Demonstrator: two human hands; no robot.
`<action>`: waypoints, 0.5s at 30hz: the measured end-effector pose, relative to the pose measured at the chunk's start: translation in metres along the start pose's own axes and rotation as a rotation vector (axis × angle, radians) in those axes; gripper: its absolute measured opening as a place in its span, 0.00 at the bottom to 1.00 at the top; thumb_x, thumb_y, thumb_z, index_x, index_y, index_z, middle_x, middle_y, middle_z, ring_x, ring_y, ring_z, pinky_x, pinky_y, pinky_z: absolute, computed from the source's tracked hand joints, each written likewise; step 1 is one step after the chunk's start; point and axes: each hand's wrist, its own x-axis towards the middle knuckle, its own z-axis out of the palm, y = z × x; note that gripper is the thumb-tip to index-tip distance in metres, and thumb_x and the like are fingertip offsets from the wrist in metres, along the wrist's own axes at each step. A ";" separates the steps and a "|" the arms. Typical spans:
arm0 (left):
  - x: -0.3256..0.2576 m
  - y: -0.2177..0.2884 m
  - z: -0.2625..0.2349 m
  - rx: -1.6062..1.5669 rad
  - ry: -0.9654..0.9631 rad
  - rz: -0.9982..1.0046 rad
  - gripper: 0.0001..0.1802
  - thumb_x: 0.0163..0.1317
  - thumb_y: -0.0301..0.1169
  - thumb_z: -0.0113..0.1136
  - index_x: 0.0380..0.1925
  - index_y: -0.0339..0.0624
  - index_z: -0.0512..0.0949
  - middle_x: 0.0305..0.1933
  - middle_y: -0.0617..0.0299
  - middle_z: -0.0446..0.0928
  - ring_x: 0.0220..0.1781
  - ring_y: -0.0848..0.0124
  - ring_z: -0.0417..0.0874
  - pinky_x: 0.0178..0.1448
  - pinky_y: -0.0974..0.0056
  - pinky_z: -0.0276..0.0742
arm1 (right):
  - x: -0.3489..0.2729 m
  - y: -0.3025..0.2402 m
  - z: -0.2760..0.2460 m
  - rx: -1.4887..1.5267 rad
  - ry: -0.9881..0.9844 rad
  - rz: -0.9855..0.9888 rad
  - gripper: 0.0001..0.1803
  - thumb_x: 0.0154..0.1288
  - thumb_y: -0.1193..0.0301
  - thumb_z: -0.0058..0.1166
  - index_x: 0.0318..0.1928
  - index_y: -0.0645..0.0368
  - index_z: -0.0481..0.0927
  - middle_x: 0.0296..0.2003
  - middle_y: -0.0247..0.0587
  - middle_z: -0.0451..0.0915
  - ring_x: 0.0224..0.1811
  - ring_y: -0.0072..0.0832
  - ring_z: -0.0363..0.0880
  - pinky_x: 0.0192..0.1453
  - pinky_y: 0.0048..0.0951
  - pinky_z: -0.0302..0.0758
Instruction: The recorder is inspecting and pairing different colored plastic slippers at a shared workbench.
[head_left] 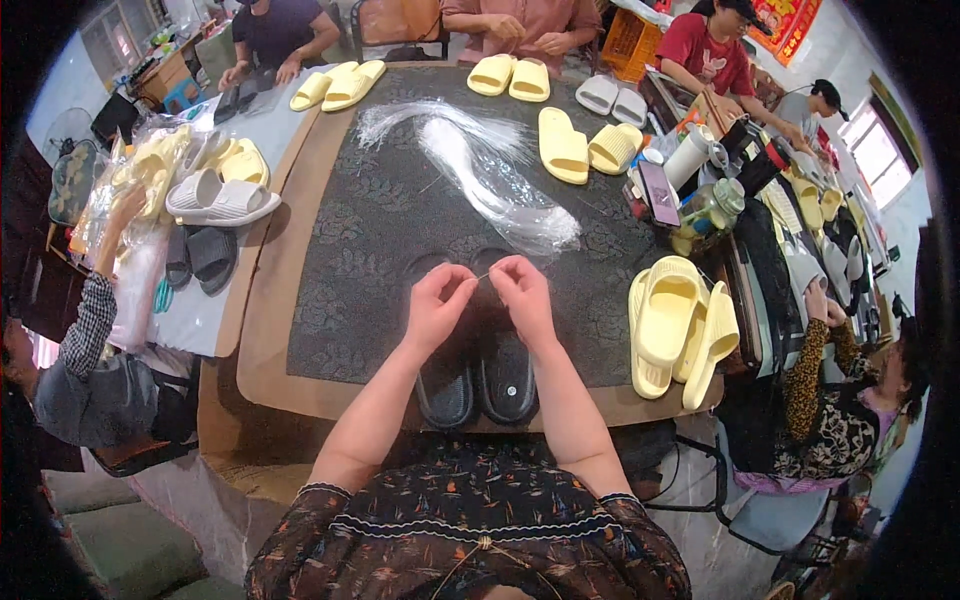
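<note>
Both hands meet above a pair of black slippers (pixel 445 393) at the near edge of the table. My left hand (pixel 437 308) is closed in a pinch, thumb against forefinger. Facing it, my right hand (pixel 524 302) pinches too. Between the fingertips runs a short thin strand, too fine to make out well. The slippers lie side by side, soles toward me, partly hidden under my hands and wrists. Beyond them a loose bundle of clear, whitish plastic strands (pixel 465 170) spreads over the dark patterned mat (pixel 350 300).
Stacked yellow slippers (pixel 665 320) stand near right; yellow pairs (pixel 565 150) and a grey-white pair (pixel 612 100) line the far side. A phone (pixel 658 192), bottles and a jar (pixel 715 205) crowd the right edge. Bagged slippers (pixel 150 170) lie left. Several people work around the table.
</note>
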 end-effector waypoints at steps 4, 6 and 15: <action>0.000 0.002 0.000 0.004 0.007 -0.005 0.04 0.62 0.26 0.59 0.32 0.37 0.77 0.27 0.70 0.74 0.28 0.83 0.73 0.32 0.75 0.69 | -0.001 0.001 -0.001 0.021 0.024 0.075 0.04 0.64 0.74 0.57 0.35 0.60 0.77 0.29 0.23 0.75 0.31 0.10 0.69 0.35 0.15 0.67; 0.000 0.004 0.000 -0.025 0.003 -0.021 0.04 0.62 0.26 0.59 0.32 0.37 0.77 0.27 0.70 0.74 0.28 0.83 0.72 0.32 0.75 0.69 | -0.003 0.004 0.001 -0.052 -0.080 -0.013 0.03 0.64 0.72 0.56 0.37 0.57 0.77 0.29 0.24 0.75 0.28 0.09 0.67 0.31 0.14 0.63; -0.001 0.004 -0.002 -0.040 0.001 -0.092 0.05 0.60 0.26 0.60 0.32 0.35 0.78 0.30 0.64 0.77 0.33 0.78 0.77 0.39 0.71 0.72 | -0.001 0.003 -0.001 -0.060 -0.105 -0.005 0.05 0.64 0.73 0.58 0.35 0.60 0.78 0.30 0.24 0.75 0.31 0.12 0.69 0.37 0.17 0.68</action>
